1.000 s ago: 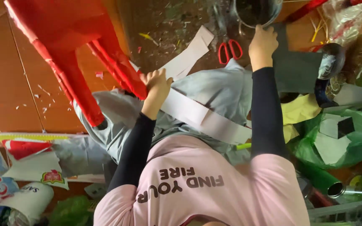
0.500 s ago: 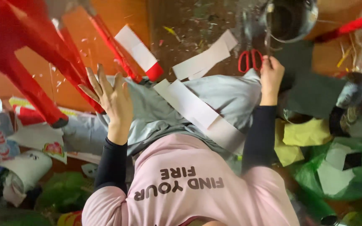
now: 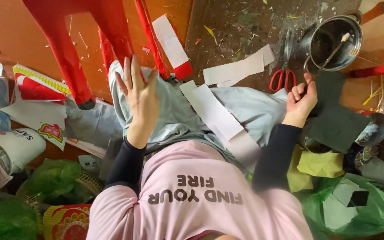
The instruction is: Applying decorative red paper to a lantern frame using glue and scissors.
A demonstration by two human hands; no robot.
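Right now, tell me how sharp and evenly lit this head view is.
Head view: mostly sharp and evenly lit, the left hand and white paper strip crisp; soft glare on the metal pot rim; dark shadow inside it; wide-angle bending at the edges.

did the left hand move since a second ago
Yes. The left hand let go of the white paper strip on the lap and shifted towards the red stool leg, now lying open on the grey trousers.

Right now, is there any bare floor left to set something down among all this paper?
Barest is the orange floor left of the red plastic stool, with only scraps. The dark mat between white paper strip and steel pot is littered but open. Crowded: beside left hand, and by right hand near red-handled scissors.
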